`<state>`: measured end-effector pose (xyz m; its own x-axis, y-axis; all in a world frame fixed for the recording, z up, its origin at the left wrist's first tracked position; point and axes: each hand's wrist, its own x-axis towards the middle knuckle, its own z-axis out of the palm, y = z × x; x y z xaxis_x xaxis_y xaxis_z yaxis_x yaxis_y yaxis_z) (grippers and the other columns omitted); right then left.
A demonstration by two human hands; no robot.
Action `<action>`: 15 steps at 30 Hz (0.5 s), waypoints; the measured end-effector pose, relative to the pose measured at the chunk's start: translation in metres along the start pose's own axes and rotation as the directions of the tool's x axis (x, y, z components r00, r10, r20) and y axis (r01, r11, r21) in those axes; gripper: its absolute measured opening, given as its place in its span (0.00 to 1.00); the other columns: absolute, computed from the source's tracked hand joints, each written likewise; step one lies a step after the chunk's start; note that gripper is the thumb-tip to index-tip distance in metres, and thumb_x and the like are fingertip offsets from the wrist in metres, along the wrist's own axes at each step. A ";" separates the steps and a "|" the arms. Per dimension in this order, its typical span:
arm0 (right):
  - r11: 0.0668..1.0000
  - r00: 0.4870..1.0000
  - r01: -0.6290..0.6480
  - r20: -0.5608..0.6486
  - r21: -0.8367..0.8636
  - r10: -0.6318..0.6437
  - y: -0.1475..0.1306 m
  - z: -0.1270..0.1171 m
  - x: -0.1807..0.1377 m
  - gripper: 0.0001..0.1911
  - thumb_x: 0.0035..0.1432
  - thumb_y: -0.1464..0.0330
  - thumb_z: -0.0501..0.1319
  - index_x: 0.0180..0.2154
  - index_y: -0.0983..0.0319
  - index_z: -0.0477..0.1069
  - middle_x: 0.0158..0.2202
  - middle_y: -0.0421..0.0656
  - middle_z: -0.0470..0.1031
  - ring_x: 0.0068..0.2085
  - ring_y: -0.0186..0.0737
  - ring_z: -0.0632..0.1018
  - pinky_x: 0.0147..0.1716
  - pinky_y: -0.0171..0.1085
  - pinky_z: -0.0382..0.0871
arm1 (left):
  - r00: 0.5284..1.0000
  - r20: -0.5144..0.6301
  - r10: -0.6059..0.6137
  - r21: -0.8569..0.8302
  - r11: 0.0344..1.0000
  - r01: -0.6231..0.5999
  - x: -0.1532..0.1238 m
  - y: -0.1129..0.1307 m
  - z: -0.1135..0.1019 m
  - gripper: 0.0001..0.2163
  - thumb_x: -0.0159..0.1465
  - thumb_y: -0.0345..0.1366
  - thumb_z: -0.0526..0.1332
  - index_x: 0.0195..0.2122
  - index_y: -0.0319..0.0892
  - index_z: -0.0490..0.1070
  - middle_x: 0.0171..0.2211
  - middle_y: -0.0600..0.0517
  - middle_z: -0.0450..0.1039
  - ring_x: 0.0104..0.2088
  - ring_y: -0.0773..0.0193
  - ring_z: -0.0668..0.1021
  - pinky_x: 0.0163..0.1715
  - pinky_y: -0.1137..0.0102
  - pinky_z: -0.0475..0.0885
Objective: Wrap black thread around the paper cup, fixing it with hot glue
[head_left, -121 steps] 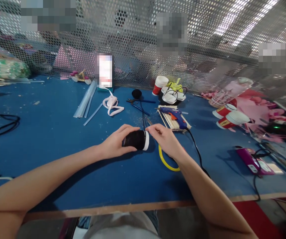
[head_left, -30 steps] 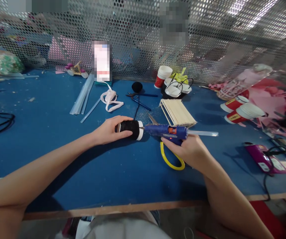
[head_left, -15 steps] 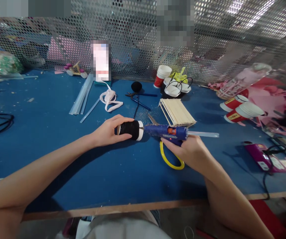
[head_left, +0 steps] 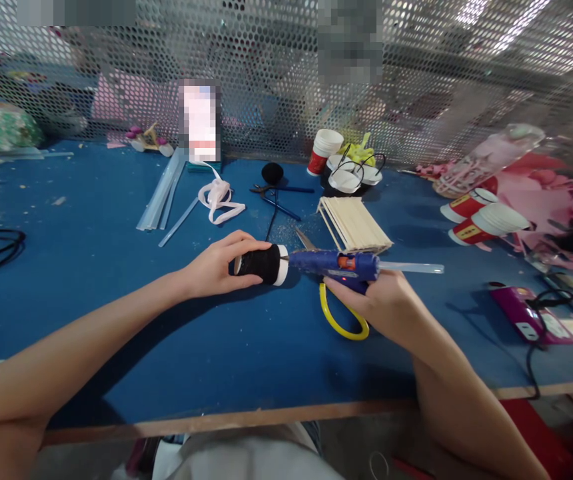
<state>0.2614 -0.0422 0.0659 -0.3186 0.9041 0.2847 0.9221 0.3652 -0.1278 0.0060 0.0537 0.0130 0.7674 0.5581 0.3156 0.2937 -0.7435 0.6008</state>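
My left hand grips a paper cup wound with black cord, lying on its side with a bare white band at its right end. From the cup a black strand runs back toward a small black ball. My right hand is wrapped around a blue glue gun, a clear glue stick poking out of its rear. The gun's nozzle meets the cup at the white band. Beneath the gun lie scissors with a yellow handle, partly covered.
Blue-handled pliers, white ribbon, glue sticks and a wooden stick rack lie behind my hands. Stacked paper cups lie to the right, near a purple power strip. A metal mesh borders the back.
The glue gun has shifted very slightly right, its nozzle still at the cup's white band. My left hand keeps its hold on the cup; the view has shifted a little.
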 end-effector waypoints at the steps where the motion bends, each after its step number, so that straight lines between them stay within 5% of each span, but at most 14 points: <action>1: 1.000 1.000 -0.028 -0.001 0.002 0.028 0.000 0.002 0.001 0.13 0.54 0.66 0.54 0.30 0.63 0.76 0.14 0.43 0.64 0.22 0.42 0.71 0.23 0.39 0.64 | 1.000 0.004 0.011 0.003 1.000 -0.011 0.000 0.001 0.000 0.23 0.58 0.37 0.61 0.55 0.42 0.60 0.47 0.45 0.63 0.47 0.60 0.69 0.48 0.65 0.66; 5: 0.989 0.989 -0.146 -0.018 0.038 0.147 0.001 0.005 0.004 0.11 0.53 0.65 0.55 0.29 0.63 0.75 0.17 0.44 0.67 0.24 0.41 0.72 0.24 0.37 0.66 | 0.998 0.020 0.062 0.034 0.997 -0.062 -0.001 0.002 -0.001 0.23 0.58 0.37 0.61 0.55 0.43 0.59 0.49 0.44 0.63 0.49 0.58 0.68 0.48 0.64 0.67; 11: 0.999 1.000 0.013 0.028 0.036 -0.014 0.002 -0.003 -0.003 0.14 0.56 0.66 0.52 0.32 0.62 0.76 0.19 0.45 0.71 0.22 0.39 0.72 0.24 0.38 0.67 | 0.997 0.013 0.082 0.060 0.995 -0.082 -0.002 0.001 0.000 0.23 0.59 0.37 0.60 0.55 0.43 0.59 0.49 0.43 0.62 0.50 0.58 0.68 0.49 0.63 0.66; 15: 0.997 0.999 -0.039 -0.019 0.073 0.041 0.000 -0.004 -0.002 0.12 0.55 0.68 0.54 0.30 0.62 0.75 0.21 0.47 0.73 0.25 0.41 0.74 0.27 0.38 0.70 | 0.996 0.012 0.088 0.077 0.993 -0.088 -0.002 0.000 0.001 0.22 0.59 0.37 0.60 0.55 0.42 0.60 0.50 0.43 0.61 0.50 0.58 0.67 0.49 0.64 0.66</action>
<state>0.2628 -0.0452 0.0692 -0.2765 0.9140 0.2970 0.9155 0.3444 -0.2078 0.0044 0.0522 0.0118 0.7971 0.4863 0.3580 0.2678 -0.8160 0.5122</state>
